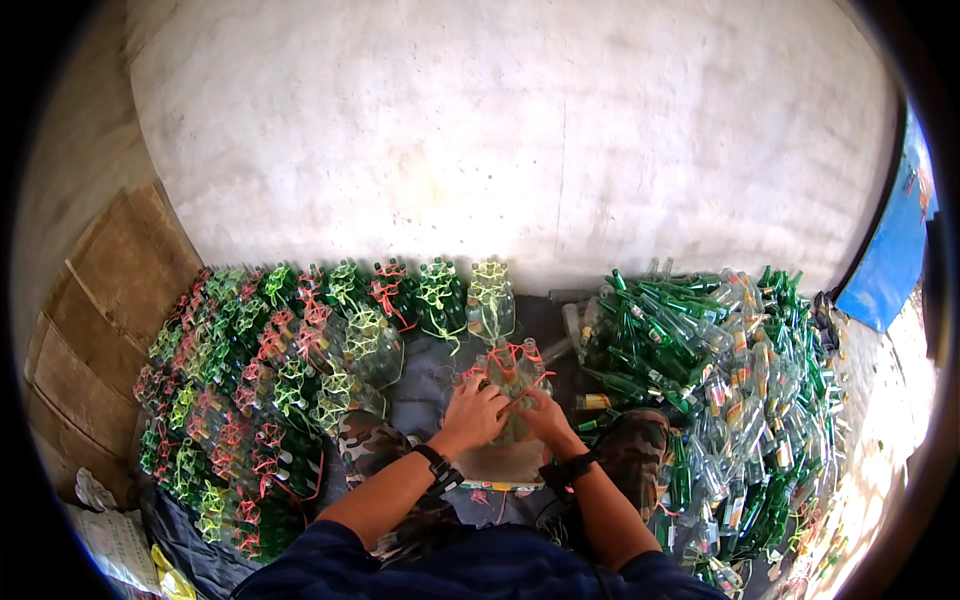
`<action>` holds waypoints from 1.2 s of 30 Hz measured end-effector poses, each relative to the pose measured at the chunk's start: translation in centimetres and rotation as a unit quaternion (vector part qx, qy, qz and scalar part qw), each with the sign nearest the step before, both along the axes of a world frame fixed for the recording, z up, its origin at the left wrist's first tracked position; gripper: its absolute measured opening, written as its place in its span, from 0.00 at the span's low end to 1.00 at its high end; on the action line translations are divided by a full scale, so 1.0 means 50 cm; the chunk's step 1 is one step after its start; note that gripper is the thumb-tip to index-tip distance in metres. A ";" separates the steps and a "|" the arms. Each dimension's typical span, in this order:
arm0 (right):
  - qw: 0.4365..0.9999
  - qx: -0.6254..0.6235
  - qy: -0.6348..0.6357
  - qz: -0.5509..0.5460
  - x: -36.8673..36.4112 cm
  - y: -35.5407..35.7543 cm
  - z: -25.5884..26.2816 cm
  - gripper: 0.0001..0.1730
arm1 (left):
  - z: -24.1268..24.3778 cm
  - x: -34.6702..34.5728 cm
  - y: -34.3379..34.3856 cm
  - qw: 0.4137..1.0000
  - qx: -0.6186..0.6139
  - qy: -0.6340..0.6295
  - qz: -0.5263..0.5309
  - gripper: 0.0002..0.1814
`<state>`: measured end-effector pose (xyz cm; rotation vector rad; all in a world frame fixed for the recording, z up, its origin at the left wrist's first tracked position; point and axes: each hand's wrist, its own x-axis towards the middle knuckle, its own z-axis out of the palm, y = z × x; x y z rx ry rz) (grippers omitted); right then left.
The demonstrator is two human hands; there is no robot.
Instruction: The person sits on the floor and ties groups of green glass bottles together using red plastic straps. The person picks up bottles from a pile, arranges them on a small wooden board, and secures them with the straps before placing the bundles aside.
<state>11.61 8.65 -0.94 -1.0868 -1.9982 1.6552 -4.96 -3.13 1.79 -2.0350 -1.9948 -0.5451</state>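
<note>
A cluster of colourless glass bottles (517, 369) stands upright between my knees on a low box-like stand (502, 461). Red plastic cord (541, 375) loops around the bottle necks, and a loose end sticks out to the right. My left hand (474, 414) lies over the left side of the cluster, its fingers bent onto the cord at the near bottles. From the right, my right hand (545, 421) pinches the same cord near the front of the cluster. The fingertips almost meet, and they partly hide the cord and the nearest bottles.
Upright bottle bundles (274, 390) tied with red and yellow-green cord fill the left. A loose heap of green and colourless bottles (720, 390) lies at right. Beyond stands a concrete wall (420, 135); brown cardboard sheets (97, 322) lean far left, and a blue panel (885, 255) stands far right.
</note>
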 end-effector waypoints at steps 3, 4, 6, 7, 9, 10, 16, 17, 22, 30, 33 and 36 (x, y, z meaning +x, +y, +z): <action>1.000 -0.023 0.002 -0.017 0.004 -0.013 0.025 0.27 | 0.006 -0.001 -0.002 1.000 -0.006 -0.006 -0.007 0.13; 1.000 -0.003 0.000 -0.016 0.005 -0.001 0.004 0.27 | 0.006 0.001 0.002 1.000 -0.001 -0.005 -0.012 0.13; 0.999 0.034 -0.003 -0.010 -0.001 0.020 -0.040 0.27 | 0.006 0.000 0.006 1.000 0.009 -0.004 -0.017 0.13; 0.999 0.037 -0.005 -0.013 -0.003 0.021 -0.049 0.27 | 0.006 -0.002 0.006 1.000 0.006 -0.002 -0.018 0.13; 0.999 0.043 -0.010 -0.020 -0.002 0.023 -0.061 0.28 | 0.005 -0.004 0.006 1.000 0.000 0.000 -0.021 0.12; 0.998 0.059 -0.007 -0.026 -0.002 0.024 -0.068 0.28 | 0.004 -0.005 0.007 1.000 0.000 -0.005 -0.022 0.12; 0.991 0.121 0.023 -0.043 -0.008 0.019 -0.078 0.24 | -0.001 -0.008 0.010 1.000 0.007 -0.017 -0.018 0.11; 0.990 0.129 0.023 -0.049 -0.008 0.018 -0.074 0.22 | -0.004 -0.010 0.011 1.000 0.014 -0.009 -0.014 0.11; 0.977 0.215 -0.001 -0.016 -0.003 0.025 -0.083 0.18 | -0.015 -0.010 0.013 1.000 0.025 -0.004 -0.006 0.10; 0.993 0.116 0.026 -0.030 0.002 0.018 -0.084 0.14 | -0.023 -0.009 0.018 0.999 0.026 -0.041 0.000 0.11; 0.993 0.102 0.037 -0.035 0.003 0.014 -0.074 0.13 | -0.024 -0.008 0.015 0.999 0.025 -0.045 0.008 0.11; 0.994 0.089 0.049 -0.031 0.001 0.012 -0.065 0.13 | -0.024 -0.009 0.013 0.998 0.024 -0.054 0.015 0.11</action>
